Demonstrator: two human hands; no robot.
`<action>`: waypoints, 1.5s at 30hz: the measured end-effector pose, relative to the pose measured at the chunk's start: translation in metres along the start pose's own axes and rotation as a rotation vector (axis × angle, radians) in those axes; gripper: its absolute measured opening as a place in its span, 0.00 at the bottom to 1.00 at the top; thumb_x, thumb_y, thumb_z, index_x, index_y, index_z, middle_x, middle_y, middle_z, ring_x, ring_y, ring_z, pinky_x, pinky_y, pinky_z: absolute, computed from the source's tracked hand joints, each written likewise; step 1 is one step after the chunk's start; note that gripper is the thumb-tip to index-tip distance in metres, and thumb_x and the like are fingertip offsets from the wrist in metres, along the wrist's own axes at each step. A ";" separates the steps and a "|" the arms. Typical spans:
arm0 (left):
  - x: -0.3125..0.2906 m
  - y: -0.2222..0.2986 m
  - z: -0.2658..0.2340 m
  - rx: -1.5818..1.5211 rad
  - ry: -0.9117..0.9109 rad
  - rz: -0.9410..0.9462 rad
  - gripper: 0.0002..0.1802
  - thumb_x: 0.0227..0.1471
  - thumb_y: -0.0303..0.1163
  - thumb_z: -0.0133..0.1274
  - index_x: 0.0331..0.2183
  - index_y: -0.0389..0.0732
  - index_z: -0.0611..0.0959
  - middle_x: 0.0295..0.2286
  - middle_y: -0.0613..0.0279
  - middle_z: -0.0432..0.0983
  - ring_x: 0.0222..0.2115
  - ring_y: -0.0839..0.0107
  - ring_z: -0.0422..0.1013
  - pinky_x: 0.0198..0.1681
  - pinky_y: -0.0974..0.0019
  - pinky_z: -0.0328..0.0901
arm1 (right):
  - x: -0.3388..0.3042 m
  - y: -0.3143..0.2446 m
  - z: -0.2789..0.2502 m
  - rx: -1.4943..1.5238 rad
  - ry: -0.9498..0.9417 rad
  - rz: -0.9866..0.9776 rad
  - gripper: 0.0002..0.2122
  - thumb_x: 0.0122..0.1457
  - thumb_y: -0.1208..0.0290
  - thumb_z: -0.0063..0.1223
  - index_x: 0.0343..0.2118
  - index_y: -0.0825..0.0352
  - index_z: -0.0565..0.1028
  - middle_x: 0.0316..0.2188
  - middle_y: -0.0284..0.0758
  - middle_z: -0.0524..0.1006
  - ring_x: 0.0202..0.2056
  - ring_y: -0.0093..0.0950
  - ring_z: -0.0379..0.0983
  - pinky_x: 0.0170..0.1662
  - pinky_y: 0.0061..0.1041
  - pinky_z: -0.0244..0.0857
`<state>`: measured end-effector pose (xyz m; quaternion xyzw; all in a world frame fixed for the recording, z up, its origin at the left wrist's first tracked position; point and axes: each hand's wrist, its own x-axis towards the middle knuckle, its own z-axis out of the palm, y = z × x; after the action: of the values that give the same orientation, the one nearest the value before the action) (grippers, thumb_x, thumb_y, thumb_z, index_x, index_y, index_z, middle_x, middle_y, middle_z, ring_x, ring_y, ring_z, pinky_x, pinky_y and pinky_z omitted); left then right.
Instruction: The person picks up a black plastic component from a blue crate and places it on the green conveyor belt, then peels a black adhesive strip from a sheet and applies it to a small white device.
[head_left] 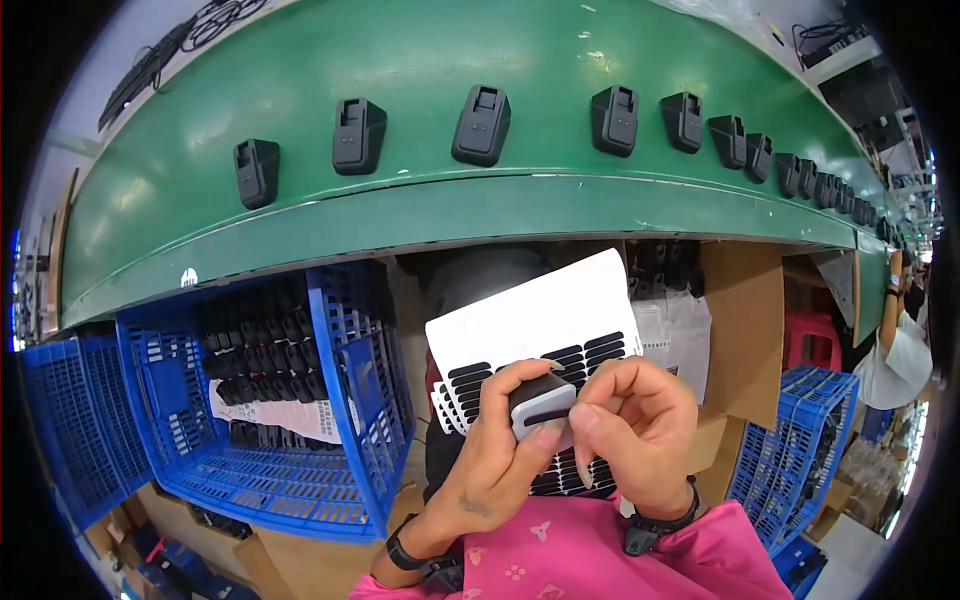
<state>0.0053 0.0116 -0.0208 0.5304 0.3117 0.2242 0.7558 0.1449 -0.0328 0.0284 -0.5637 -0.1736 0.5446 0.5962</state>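
My left hand [490,470] grips a small box-shaped device [540,408] with a light grey face and dark sides, its thumb lying across the face. A dark oblong strip shows on that face. At the device's right edge, my right hand [640,430] is closed in a pinch. What its fingertips hold, if anything, is too small to make out. Beneath both hands, on my lap, lies a white sheet [530,310] with rows of black oblong stickers [468,382]; the hands hide part of it.
A green bench [420,60] runs across ahead, with a row of black docks [482,125] along it. Left stands a blue crate [270,490] holding rows of black devices [260,350]. To the right are a cardboard box [745,330], another blue crate [800,420] and another person [900,355].
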 end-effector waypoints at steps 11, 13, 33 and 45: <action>0.002 0.001 -0.002 0.065 0.041 -0.043 0.25 0.57 0.30 0.43 0.54 0.37 0.56 0.40 0.49 0.69 0.37 0.65 0.69 0.41 0.65 0.64 | 0.007 0.010 0.000 -0.002 0.015 -0.004 0.03 0.53 0.82 0.51 0.27 0.75 0.68 0.21 0.34 0.71 0.18 0.16 0.67 0.19 0.14 0.62; 0.003 0.001 -0.001 0.081 0.047 -0.030 0.25 0.57 0.30 0.43 0.54 0.37 0.56 0.40 0.49 0.69 0.36 0.64 0.69 0.41 0.65 0.63 | 0.007 0.010 0.000 0.001 0.018 -0.004 0.04 0.53 0.82 0.51 0.27 0.75 0.68 0.21 0.34 0.71 0.18 0.16 0.67 0.19 0.14 0.62; 0.003 -0.008 0.008 0.188 0.106 0.037 0.25 0.58 0.31 0.44 0.53 0.36 0.57 0.38 0.47 0.69 0.36 0.59 0.70 0.43 0.62 0.63 | 0.007 0.022 -0.011 -0.040 0.008 -0.067 0.03 0.55 0.83 0.50 0.32 0.75 0.69 0.22 0.34 0.74 0.22 0.14 0.70 0.22 0.12 0.64; 0.002 -0.015 0.010 -0.245 0.163 0.057 0.25 0.60 0.39 0.37 0.53 0.37 0.52 0.47 0.43 0.65 0.24 0.75 0.67 0.23 0.75 0.64 | 0.004 0.025 -0.030 -0.729 -0.160 -0.262 0.08 0.52 0.74 0.56 0.31 0.73 0.73 0.21 0.30 0.70 0.18 0.15 0.63 0.20 0.15 0.55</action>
<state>0.0138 0.0017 -0.0330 0.4230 0.3272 0.3242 0.7803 0.1595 -0.0497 -0.0040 -0.6675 -0.4719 0.4087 0.4059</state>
